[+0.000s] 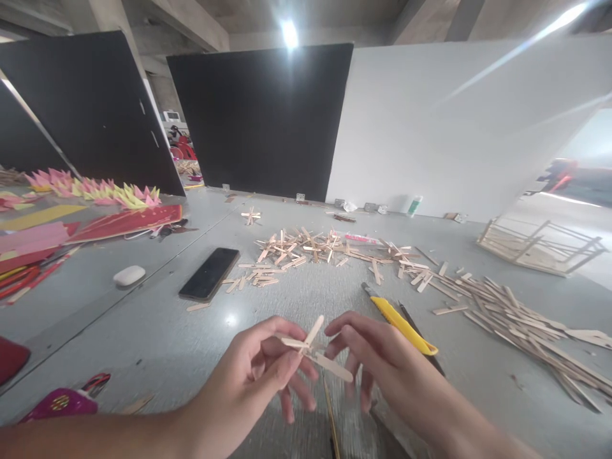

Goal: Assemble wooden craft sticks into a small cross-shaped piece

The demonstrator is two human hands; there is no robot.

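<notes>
Head view: left hand (261, 370) pinching small cross of flat pale wooden craft sticks (313, 354), held above near edge of grey table (157, 344). Right hand (370, 357) not gripping, fingertips (335, 336) touching cross's right end. Best kept square at crossing, pressed lightly till joint sets, thumb clear of any glue. Counted: one yellow utility knife (404, 325) just right of hands; one black phone (209, 274) left of centre; one white oval case (129, 275); loose sticks (315, 248) at centre and right edge, too many to count.
</notes>
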